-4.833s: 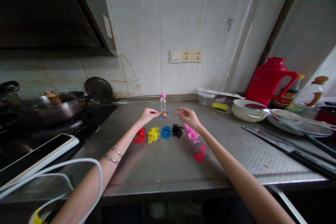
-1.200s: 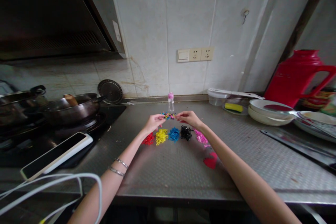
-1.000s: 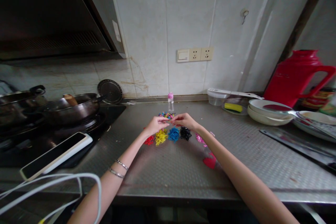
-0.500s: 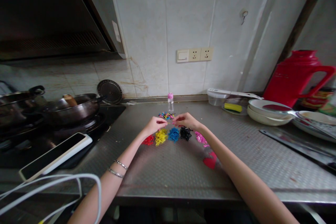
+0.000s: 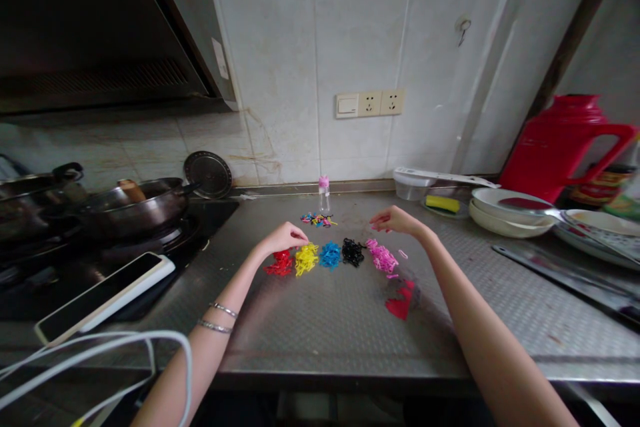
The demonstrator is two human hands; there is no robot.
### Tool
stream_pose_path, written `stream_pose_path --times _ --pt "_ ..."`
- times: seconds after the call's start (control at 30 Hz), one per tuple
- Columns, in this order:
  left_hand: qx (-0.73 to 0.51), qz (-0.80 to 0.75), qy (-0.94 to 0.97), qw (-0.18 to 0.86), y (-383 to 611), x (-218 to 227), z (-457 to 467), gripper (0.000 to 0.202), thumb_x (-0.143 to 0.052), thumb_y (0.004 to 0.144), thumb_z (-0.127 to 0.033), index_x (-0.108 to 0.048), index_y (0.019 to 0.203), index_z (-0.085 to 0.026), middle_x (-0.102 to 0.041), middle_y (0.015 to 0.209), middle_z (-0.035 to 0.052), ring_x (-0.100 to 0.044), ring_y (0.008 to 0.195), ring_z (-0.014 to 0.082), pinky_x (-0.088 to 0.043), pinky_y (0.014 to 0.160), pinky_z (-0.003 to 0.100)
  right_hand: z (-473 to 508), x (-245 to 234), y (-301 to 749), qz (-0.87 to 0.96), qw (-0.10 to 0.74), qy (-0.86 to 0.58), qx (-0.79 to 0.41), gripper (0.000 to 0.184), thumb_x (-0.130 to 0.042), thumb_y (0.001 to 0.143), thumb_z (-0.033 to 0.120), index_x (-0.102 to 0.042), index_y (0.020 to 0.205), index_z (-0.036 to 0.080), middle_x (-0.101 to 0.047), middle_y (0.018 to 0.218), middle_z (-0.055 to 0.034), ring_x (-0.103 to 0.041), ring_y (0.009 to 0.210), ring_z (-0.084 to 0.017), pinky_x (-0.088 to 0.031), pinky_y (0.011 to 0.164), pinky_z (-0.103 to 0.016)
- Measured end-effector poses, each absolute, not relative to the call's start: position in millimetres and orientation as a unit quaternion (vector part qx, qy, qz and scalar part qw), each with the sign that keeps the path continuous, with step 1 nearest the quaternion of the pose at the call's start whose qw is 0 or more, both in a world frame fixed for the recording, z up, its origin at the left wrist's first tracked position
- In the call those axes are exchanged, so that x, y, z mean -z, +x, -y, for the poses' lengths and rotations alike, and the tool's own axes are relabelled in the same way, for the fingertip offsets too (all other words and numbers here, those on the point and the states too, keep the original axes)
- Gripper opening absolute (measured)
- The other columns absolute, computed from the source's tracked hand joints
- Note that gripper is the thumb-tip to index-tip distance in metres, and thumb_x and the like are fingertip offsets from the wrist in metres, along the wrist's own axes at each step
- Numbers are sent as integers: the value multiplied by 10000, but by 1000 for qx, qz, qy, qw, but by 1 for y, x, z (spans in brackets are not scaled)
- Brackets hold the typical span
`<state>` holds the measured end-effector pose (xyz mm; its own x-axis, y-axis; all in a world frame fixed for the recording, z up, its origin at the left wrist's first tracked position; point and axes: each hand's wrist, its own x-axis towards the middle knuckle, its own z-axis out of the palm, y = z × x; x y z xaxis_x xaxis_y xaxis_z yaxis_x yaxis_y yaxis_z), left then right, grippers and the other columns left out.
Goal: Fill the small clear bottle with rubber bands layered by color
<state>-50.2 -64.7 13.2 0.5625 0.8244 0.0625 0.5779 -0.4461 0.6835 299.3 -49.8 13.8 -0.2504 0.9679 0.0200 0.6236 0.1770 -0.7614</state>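
Observation:
My left hand (image 5: 284,238) is pinched closed at the upper edge of a pile of yellow rubber bands (image 5: 306,260), its fingertips touching or just over them. My right hand (image 5: 395,221) hovers behind and above a pile of pink rubber bands (image 5: 383,259), thumb and fingers drawn together; whatever is between them is too small to make out. In the same row lie piles of red bands (image 5: 280,264), blue bands (image 5: 330,255) and black bands (image 5: 353,252). Farther back is a mixed-colour heap (image 5: 318,219), before a small clear bottle with a pink cap (image 5: 324,193).
A clear bag with red print (image 5: 400,300) lies nearer me. At left are a phone-like device (image 5: 105,297), white cables (image 5: 170,335) and a stove with a pan (image 5: 137,210). Bowls (image 5: 505,220), a knife (image 5: 560,280) and a red thermos (image 5: 557,147) stand at right.
My hands have parted from over the middle of the row. The left moved left to the yellow pile; the right moved right, behind the pink pile.

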Motion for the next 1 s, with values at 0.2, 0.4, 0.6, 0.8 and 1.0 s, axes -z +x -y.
stream_pose_path --times 0.2,0.4,0.6,0.8,1.0 --pt "-178 -415 830 328 -49 -15 67 292 -605 641 -326 -690 823 -114 -679 769 68 -565 667 141 -402 617 219 54 -17 302 733 222 -539 -350 251 -584 657 201 -675 879 125 -688 769 -65 -612 648 -131 -449 486 -164" --pt "-167 -424 826 331 -48 -16 69 321 -621 625 -342 -685 847 -119 -669 727 52 -541 615 124 -384 579 214 54 -16 302 722 252 -557 -323 243 -548 693 221 -671 867 105 -686 760 -79 -614 643 -129 -442 473 -159" --pt "-189 -423 814 351 -51 -11 64 290 -609 639 -321 -680 835 -120 -664 712 51 -551 612 122 -403 582 214 49 -5 300 713 279 -577 -284 249 -518 678 186 -667 851 87 -681 703 -71 -603 593 -120 -419 445 -151" --pt "-278 -483 765 323 -51 -2 56 291 -570 668 -304 -662 843 -91 -650 650 62 -559 581 126 -405 538 215 46 4 293 732 284 -583 -211 267 -483 658 171 -674 826 93 -670 638 -49 -597 566 -121 -415 476 -159" --pt "-305 -525 757 240 -47 13 31 238 -557 651 -250 -669 781 -85 -654 665 69 -575 614 140 -416 577 227 46 3 286 758 283 -569 -148 275 -468 655 165 -688 810 110 -660 594 -33 -598 569 -122 -424 559 -171"
